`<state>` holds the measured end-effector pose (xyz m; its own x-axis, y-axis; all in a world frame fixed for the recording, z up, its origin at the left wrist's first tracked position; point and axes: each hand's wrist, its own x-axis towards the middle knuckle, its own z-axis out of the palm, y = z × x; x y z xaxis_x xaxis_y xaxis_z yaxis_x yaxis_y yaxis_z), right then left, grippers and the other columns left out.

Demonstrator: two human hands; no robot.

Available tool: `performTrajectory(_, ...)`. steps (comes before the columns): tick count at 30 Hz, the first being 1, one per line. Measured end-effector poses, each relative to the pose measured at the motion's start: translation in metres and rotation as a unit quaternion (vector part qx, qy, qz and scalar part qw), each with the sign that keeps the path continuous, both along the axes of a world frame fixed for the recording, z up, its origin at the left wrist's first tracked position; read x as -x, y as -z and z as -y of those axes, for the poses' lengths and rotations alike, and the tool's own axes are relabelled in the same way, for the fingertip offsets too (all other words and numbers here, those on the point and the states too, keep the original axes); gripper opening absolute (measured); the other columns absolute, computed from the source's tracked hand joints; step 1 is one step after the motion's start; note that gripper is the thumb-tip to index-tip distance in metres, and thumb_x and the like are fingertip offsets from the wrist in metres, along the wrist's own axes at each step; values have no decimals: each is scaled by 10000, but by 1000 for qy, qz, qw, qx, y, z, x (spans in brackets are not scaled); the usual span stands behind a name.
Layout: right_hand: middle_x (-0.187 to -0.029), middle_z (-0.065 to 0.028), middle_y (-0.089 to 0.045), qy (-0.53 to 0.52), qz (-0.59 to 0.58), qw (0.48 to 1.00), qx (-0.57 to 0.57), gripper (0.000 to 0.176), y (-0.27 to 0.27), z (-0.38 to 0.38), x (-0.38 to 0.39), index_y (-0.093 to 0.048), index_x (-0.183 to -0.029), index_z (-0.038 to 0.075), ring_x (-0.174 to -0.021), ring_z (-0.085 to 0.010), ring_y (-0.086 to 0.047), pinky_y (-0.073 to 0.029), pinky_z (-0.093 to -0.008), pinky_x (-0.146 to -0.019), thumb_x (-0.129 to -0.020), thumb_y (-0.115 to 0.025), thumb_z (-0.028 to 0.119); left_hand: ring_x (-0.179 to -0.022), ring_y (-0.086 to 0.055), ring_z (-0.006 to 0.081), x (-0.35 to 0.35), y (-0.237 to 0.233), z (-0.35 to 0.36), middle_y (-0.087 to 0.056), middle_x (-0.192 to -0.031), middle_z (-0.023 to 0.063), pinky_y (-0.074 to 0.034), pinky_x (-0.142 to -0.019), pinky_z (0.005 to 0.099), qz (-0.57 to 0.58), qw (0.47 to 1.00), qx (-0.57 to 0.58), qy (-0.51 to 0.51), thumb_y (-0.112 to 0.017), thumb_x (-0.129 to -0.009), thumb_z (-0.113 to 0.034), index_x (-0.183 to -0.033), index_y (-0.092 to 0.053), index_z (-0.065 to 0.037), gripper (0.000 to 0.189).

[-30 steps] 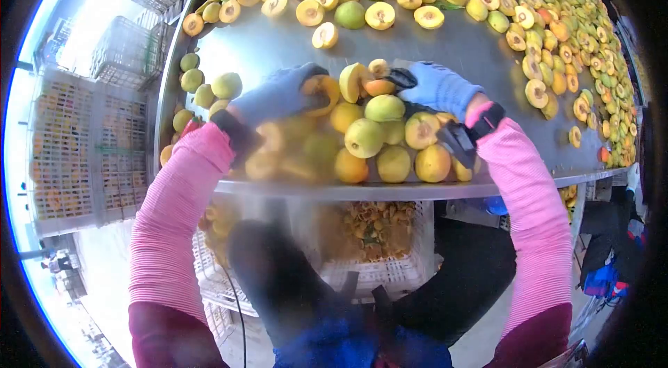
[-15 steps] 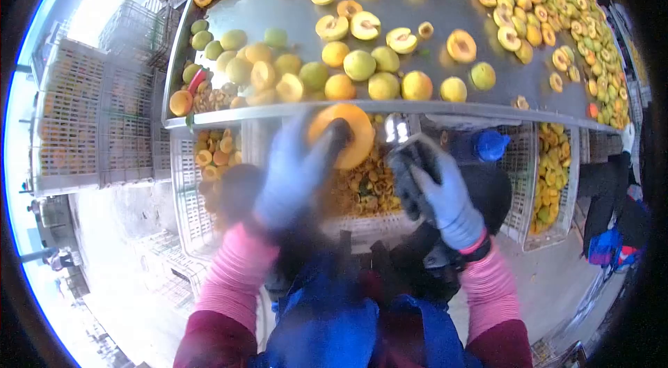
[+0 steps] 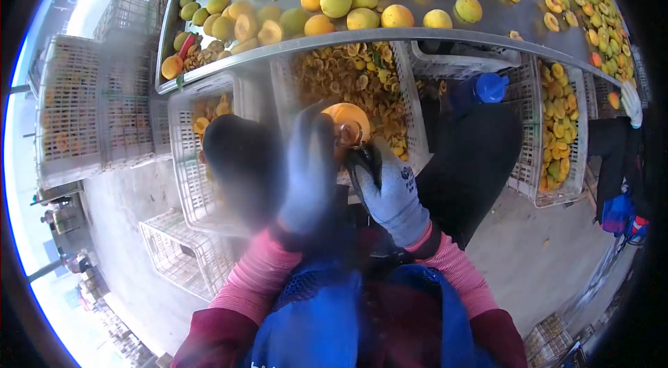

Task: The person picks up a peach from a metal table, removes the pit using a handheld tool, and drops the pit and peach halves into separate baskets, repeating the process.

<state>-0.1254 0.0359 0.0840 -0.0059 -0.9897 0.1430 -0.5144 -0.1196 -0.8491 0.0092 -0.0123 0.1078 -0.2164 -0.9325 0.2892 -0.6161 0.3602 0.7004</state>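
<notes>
A halved yellow peach (image 3: 352,117) with its cut face up is in my left hand (image 3: 305,171), whose gloved fingers wrap its left side and are blurred. Its reddish-brown centre shows. My right hand (image 3: 393,194), in a grey-blue glove with dark fingers, is closed and meets the lower edge of the peach half. A small metal tool sits in those fingers, mostly hidden at the fruit. Below both hands stands a white crate (image 3: 415,114) of brown pits and scraps. Beyond them is the metal table (image 3: 445,32) with whole and halved peaches.
Crates of peach pieces stand left (image 3: 182,187) and right (image 3: 532,159) of my knees. A blue plastic container (image 3: 491,88) sits under the table. Stacked crates (image 3: 104,100) rise at left. Another person's gloved hand (image 3: 631,105) is at far right.
My hands have come together, the right moving left with the tool to the peach half. The view has tilted down, so the table sits higher and more of the scrap crate shows.
</notes>
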Motion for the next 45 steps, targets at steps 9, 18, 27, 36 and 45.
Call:
performTrajectory(9,-907,-33,-614,76,538,812,-212,305,-9,22,8,-547,-1088,31,-820,-130,-585,-477,-270,-731,-808,-658,77,-994,-543,337,-19,-23,23,-533,-1118,203,-454,-846,370,16,990,-58,128,-507,-724,27,-1210,-450,6,490)
performTrajectory(18,-880,-104,-627,47,376,908,-179,358,6,11,-3,-522,-1109,3,-796,-194,-616,-484,-316,-691,-791,-658,96,-789,-562,143,11,-5,4,-579,-911,106,-466,-671,266,-340,898,-227,-159,-505,-924,-300,-1085,-495,11,351)
performTrajectory(27,-790,-213,-597,-8,71,997,17,377,-14,3,-8,-496,-1113,-40,-714,-380,-597,-473,-431,-621,-844,-585,209,-796,-531,168,18,11,-8,-540,-914,109,-454,-680,300,-265,938,-105,-198,-486,-931,-276,-1063,-476,-4,303)
performTrajectory(36,-881,-238,-600,-13,111,993,-50,346,-8,-4,-10,-489,-1134,-20,-795,-409,-593,-475,-435,-666,-865,-546,191,-899,-476,123,27,8,-20,-512,-1010,74,-404,-819,277,-321,924,-88,-188,-490,-944,-230,-1086,-458,-25,252)
performTrajectory(45,-938,-186,-593,-101,188,960,-181,336,7,-3,11,-466,-1170,-37,-836,-284,-583,-462,-364,-729,-894,-487,153,-861,-472,164,-5,24,-18,-477,-955,88,-421,-769,281,-72,992,-92,-53,-508,-899,-154,-1077,-457,-12,234)
